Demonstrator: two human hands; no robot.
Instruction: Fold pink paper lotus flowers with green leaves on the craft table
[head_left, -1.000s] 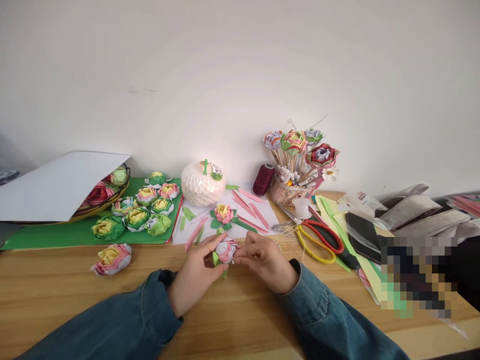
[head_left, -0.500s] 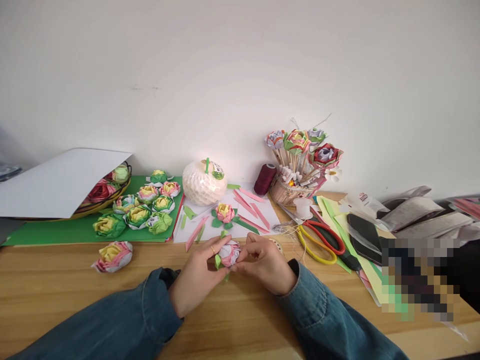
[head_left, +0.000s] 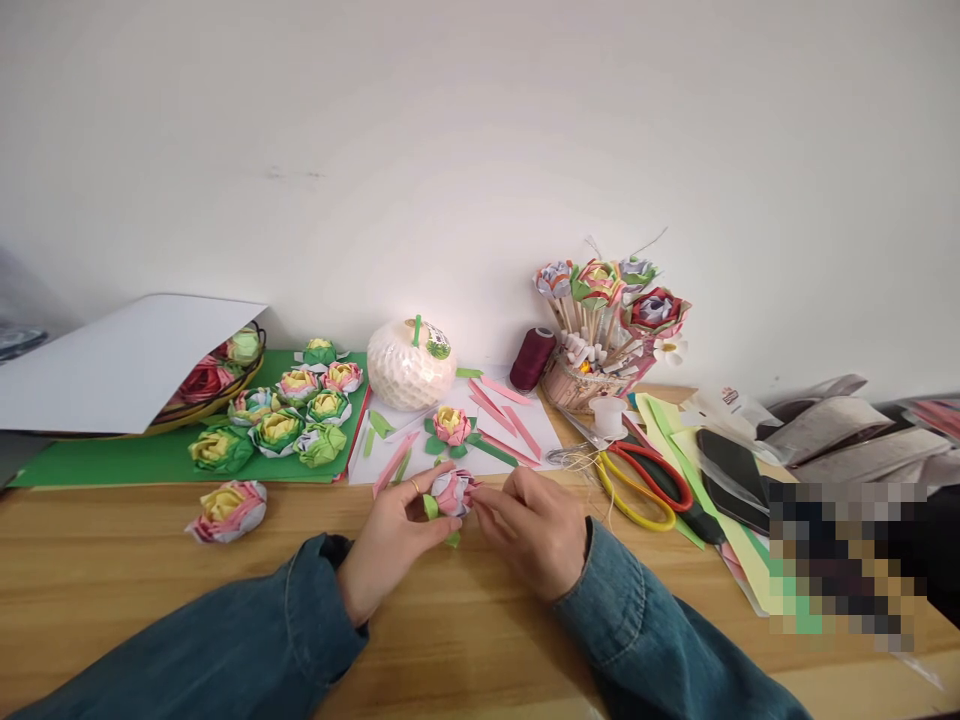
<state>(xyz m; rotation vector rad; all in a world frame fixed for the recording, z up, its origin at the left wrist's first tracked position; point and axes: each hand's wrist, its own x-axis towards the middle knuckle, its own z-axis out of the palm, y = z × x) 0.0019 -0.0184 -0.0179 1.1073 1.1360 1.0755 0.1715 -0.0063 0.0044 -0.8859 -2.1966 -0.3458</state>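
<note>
Both hands meet over the wooden table (head_left: 465, 640) near its middle. My left hand (head_left: 394, 535) and my right hand (head_left: 532, 530) hold one small folded paper flower (head_left: 452, 492), pink and white with green leaf tips, between their fingertips. The left hand wears a ring. Just behind it a finished pink and yellow paper flower (head_left: 451, 427) with green leaves lies on a white sheet (head_left: 450, 450) among pink and green paper strips (head_left: 510, 425).
Several paper flowers (head_left: 285, 420) sit on a green sheet (head_left: 135, 462) at left, one (head_left: 227, 508) lies loose on the wood. A basket under white card (head_left: 127, 360), a white foam-netted fruit (head_left: 411, 368), maroon thread spool (head_left: 531, 358), flower bouquet (head_left: 607, 310), scissors (head_left: 637, 480) and paper clutter fill the back and right.
The flower has been turned slightly in my fingers and sits a little higher and further from me. My right hand has closed in over its right side.
</note>
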